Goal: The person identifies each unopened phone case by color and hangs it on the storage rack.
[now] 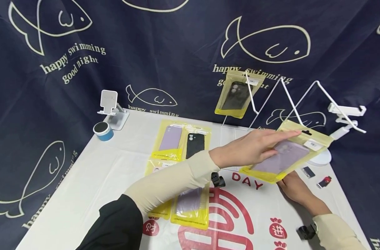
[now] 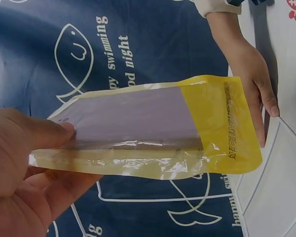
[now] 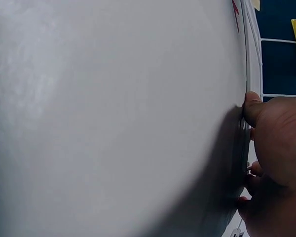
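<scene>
My left hand pinches a yellow packet holding a lilac phone case and holds it in the air, just in front of the white wire rack. In the left wrist view the thumb and fingers of my left hand clamp the packet's hanging end. My right hand lies flat on the white table below the packet, fingers fairly straight. The right wrist view shows my right hand's thumb against the rack's base wire.
A packet with a black case hangs on the rack. Several more packets lie on the table. A white phone stand and a blue speaker are at the far left, another white stand at the right.
</scene>
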Available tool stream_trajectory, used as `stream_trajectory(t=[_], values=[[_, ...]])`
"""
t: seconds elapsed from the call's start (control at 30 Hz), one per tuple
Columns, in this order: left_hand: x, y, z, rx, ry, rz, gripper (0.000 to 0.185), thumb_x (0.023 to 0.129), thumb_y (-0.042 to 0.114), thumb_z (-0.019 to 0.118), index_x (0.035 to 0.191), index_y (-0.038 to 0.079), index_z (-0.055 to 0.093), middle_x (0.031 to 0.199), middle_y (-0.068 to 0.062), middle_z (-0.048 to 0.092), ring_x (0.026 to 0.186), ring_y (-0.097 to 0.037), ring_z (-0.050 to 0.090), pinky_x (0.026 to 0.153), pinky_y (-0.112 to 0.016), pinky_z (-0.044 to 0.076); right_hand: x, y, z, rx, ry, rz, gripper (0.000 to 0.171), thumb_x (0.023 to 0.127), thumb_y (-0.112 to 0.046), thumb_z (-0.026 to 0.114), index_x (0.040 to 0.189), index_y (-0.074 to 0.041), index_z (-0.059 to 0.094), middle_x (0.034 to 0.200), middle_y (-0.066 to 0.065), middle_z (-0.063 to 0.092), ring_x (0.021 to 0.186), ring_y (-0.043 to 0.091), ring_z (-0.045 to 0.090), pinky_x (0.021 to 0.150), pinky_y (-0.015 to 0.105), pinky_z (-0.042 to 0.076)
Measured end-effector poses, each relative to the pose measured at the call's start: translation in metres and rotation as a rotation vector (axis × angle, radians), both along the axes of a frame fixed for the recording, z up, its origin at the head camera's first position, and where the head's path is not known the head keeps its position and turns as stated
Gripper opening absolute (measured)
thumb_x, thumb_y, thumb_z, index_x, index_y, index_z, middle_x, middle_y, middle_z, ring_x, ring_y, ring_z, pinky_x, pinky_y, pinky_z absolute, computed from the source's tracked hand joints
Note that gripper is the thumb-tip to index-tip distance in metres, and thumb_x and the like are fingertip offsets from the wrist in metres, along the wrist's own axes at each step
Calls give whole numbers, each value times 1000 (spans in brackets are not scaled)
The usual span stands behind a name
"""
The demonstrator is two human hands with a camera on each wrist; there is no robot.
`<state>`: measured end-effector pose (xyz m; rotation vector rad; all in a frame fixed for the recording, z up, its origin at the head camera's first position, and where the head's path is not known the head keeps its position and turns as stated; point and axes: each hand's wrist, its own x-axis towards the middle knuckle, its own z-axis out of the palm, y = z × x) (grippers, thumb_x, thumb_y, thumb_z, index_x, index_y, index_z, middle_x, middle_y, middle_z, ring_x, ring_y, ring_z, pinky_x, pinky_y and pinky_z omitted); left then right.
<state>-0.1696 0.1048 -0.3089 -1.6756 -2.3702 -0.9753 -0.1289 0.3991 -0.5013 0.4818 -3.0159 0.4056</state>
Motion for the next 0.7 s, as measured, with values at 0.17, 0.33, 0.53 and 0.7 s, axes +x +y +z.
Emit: stream_trajectory(t=[0.17,0.33,0.53,0.7], values=[[-5,3,-6,20,6,10,63,100,14,60,157,12,33,141,2,58,105,-4,53,95,-8,37,0,1,-2,-8,-23,-11,41,101,-15,56,136,5,53,139,31,48,127,52,42,106,64,30],[-9,7,-14,84,23,0,63,99,11,61,156,10,33,132,-1,62,100,-6,53,92,-8,38,1,1,-3,6,-21,-18,41,100,-15,57,135,6,53,139,32,48,127,51,42,106,64,31],[-10,10,-16,102,12,9,62,100,10,59,156,8,33,119,-1,65,95,-7,53,86,-7,39,1,2,-5,-3,20,10,40,103,-19,54,136,3,53,139,31,50,126,49,44,105,62,32],[-10,11,-15,89,-23,22,63,100,10,58,157,10,31,127,-3,63,99,-7,53,88,-6,39,1,3,-6,-4,21,13,38,103,-17,54,135,4,53,138,32,51,127,50,43,106,62,31]])
